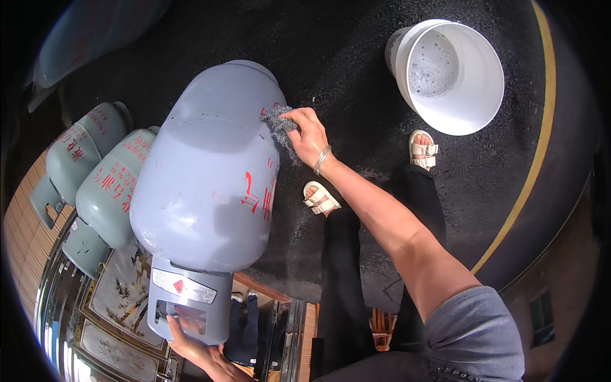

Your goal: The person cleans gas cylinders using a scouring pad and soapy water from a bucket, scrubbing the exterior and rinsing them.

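A big grey gas cylinder (197, 172) with red lettering stretches across the left middle of the head view, its collar (191, 321) toward the lower edge. My left hand (184, 340) grips this collar at its handle opening, and some fingers are hidden behind the metal. In my right hand (307, 137) is a grey wiry scouring pad (279, 124), pinched between thumb and fingers. The pad touches the cylinder's right side, beside the red marks. A label with a red diamond (181, 285) sits on the collar.
Two greenish-grey gas cylinders (118, 181) stand to the left, and another pale cylinder (83, 41) is at the far upper left. A white bucket (480, 83) holding foamy water is at the upper right. A yellow line (531, 169) curves over dark asphalt. My sandalled feet are near the cylinder.
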Available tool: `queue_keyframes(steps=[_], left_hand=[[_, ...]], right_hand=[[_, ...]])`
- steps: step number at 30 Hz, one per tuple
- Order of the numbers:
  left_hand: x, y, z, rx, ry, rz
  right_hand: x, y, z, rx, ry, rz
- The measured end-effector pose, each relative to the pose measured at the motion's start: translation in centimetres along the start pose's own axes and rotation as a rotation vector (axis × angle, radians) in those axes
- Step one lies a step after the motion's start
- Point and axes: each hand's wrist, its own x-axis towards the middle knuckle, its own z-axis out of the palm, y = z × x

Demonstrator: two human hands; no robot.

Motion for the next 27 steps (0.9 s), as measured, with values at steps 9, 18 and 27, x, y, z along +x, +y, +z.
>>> queue_keyframes(steps=[9, 18, 27], left_hand=[[0.4, 0.8, 0.0, -0.07, -0.001, -0.029], [2.0, -0.1, 0.1, 0.017, 0.061, 0.063], [1.6, -0.9, -2.0, -0.058, -0.022, -0.002]], right_hand=[[9.7, 7.4, -31.0, -0.704, 0.22, 0.205], [19.6, 22.1, -33.6, -1.353, -0.332, 0.447], [3.7, -4.3, -30.1, -0.744, -0.028, -0.198]])
